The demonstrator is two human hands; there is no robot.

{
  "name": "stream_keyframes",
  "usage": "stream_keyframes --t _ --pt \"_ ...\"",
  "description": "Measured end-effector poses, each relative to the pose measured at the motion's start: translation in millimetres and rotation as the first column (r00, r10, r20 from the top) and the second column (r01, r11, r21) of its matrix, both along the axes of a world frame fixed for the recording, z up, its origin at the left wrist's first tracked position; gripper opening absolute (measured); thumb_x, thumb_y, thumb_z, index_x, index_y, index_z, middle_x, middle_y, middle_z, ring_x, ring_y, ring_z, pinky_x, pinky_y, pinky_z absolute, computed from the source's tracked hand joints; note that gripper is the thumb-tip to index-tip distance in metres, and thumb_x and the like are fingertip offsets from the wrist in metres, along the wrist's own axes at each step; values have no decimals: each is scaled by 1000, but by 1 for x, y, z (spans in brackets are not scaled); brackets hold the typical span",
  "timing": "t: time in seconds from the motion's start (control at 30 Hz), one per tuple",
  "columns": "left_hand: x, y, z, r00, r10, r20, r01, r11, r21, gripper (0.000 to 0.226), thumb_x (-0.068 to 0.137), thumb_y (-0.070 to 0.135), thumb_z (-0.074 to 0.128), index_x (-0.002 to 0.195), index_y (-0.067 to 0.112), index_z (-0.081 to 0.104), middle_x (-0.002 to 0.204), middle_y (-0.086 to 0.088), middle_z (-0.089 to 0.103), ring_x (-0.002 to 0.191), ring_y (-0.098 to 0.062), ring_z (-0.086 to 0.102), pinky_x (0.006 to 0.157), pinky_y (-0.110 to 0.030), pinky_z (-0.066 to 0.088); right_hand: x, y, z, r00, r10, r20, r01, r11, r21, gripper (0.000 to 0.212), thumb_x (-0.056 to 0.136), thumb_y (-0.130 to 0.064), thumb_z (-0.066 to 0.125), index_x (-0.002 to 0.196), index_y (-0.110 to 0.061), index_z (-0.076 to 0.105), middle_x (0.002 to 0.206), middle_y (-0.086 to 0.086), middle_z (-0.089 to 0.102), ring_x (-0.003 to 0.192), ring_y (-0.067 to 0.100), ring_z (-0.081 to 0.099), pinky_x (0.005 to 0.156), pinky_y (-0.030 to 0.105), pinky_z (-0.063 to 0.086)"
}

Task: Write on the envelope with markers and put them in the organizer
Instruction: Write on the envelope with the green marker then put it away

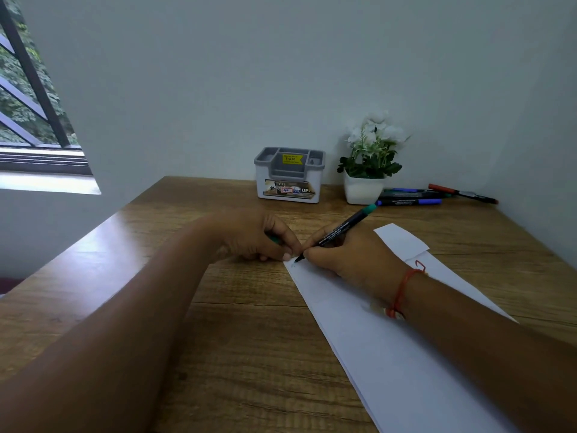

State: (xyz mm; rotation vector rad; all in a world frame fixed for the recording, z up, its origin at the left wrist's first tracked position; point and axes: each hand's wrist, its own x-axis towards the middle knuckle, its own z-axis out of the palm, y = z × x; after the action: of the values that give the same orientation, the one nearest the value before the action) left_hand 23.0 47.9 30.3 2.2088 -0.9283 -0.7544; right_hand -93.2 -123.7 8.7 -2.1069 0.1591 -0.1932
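A long white envelope (374, 332) lies slanted on the wooden table, its flap open at the far end. My right hand (352, 254) rests on it and grips a black marker with a green end (343, 228), tip touching the envelope's far left corner. My left hand (256, 237) is curled beside that corner, fingertips pressing the edge, with a green cap (274, 240) showing inside the fist. The grey and white organizer (290, 175) stands at the back by the wall. Several more markers (415, 196), blue and red (462, 193), lie at the back right.
A white pot with white flowers (367, 164) stands between the organizer and the loose markers. The wall runs close behind and to the right. A window (34, 98) is at the far left, past the table's left edge (93, 232).
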Motion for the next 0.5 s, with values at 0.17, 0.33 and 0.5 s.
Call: stream_keyframes --t 0.17,0.33,0.5 --pt "-1 0 1 1000 -8 -3 8 1000 -3 21 87 12 70 94 31 77 85 -9 66 59 -5 50 59 -25 38 5 1 1 999 -8 -50 6 999 -40 7 79 -22 70 78 -21 77 69 -6 71 67 6 64 66 32 55" --pt "-2 0 2 1000 -9 2 9 1000 5 20 87 12 69 97 28 76 83 -6 64 57 -3 49 56 -22 38 3 1 -1 1000 0 -7 0 999 -47 9 81 -20 69 82 -19 77 68 -7 70 66 4 62 62 28 52" --pt "-3 -1 3 1000 -4 3 4 1000 -2 22 87 9 69 96 29 76 79 3 66 56 -2 49 53 -18 39 3 0 1 999 -4 -38 2 999 -42 8 82 -21 67 78 -18 73 61 -7 65 61 6 59 62 31 50"
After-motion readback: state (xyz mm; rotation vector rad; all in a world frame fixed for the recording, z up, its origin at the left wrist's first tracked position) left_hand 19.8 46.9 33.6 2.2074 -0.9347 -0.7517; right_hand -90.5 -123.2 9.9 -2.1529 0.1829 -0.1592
